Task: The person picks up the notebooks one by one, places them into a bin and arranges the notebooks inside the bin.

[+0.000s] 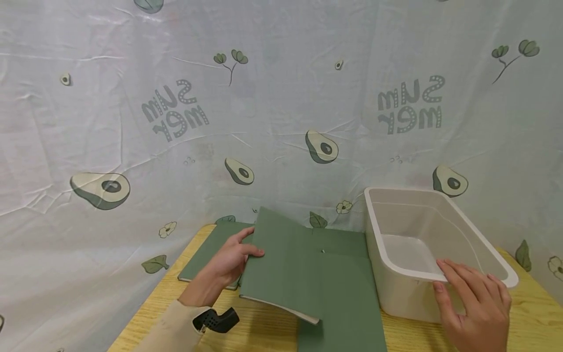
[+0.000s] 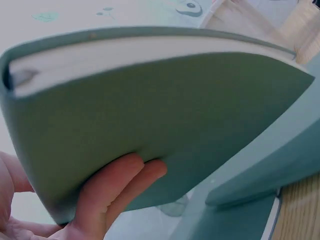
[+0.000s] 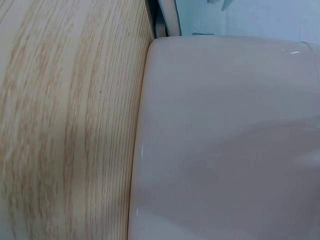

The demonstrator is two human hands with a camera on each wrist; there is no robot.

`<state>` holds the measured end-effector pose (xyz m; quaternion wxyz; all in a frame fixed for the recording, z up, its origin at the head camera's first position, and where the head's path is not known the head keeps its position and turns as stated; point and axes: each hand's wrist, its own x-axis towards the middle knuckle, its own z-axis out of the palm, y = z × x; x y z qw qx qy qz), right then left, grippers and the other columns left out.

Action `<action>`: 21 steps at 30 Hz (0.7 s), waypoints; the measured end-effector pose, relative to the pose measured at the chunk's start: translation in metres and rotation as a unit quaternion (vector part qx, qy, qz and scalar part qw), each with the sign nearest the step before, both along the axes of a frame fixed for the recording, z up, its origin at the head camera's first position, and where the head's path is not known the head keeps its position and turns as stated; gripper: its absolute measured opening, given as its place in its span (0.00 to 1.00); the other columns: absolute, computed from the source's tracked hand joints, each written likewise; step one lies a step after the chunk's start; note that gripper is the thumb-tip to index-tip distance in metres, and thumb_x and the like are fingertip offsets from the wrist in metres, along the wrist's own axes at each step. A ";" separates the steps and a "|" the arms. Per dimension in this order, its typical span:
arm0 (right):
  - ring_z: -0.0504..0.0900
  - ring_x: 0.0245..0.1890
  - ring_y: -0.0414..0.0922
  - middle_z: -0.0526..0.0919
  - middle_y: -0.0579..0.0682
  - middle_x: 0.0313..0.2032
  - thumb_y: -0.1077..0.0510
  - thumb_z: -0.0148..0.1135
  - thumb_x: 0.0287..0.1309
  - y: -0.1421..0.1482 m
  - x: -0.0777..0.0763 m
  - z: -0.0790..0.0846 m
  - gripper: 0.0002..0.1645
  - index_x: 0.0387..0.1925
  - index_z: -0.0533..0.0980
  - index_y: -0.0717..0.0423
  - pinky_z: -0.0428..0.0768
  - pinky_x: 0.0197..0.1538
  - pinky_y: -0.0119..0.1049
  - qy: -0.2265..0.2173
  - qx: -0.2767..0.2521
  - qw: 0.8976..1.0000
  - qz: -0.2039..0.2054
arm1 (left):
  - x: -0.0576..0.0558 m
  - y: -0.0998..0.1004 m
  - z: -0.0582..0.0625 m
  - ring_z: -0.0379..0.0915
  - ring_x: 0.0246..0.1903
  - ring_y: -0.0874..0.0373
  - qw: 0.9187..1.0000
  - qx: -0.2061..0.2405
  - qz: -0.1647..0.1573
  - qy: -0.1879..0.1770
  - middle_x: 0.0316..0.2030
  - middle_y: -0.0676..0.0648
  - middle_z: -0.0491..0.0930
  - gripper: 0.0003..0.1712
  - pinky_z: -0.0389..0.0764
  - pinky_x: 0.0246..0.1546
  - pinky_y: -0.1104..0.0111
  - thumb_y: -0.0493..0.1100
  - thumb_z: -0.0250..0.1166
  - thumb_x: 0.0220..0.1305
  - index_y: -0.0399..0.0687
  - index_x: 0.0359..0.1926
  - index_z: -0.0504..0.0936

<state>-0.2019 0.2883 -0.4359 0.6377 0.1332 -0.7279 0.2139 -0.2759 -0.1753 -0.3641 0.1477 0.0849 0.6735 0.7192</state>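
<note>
A green hardcover book is tilted above the table, and my left hand grips its left edge with the thumb on the upper cover. From below, the left wrist view shows the fingers against the book's green cover, with white pages between the covers. A beige plastic bin stands on the right. My right hand holds its near rim, fingertips over the inner side and thumb at the outer side. In the right wrist view the bin's wall fills much of the frame; that hand is out of sight there.
More green books lie on the wooden table: one at the left, others under and right of the held book, close to the bin. A curtain printed with avocados hangs behind the table.
</note>
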 end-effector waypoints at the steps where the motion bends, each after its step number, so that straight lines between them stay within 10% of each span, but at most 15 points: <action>1: 0.81 0.66 0.39 0.91 0.52 0.55 0.34 0.60 0.73 0.001 0.000 -0.001 0.31 0.55 0.89 0.54 0.59 0.77 0.35 -0.002 -0.001 1.000 0.001 | 0.000 0.003 0.001 0.87 0.44 0.60 1.000 0.004 0.005 -0.001 0.71 0.30 0.70 0.56 0.90 0.44 0.63 0.30 0.60 0.70 0.46 0.87 0.35; 21: 0.75 0.69 0.28 0.90 0.50 0.58 0.35 0.60 0.74 -0.007 0.005 0.009 0.32 0.54 0.89 0.58 0.56 0.76 0.32 -0.004 -0.010 1.000 0.005 | -0.009 0.043 0.019 0.86 0.36 0.64 0.989 0.123 0.077 0.001 0.74 0.33 0.66 0.51 0.87 0.41 0.69 0.27 0.57 0.74 0.53 0.87 0.42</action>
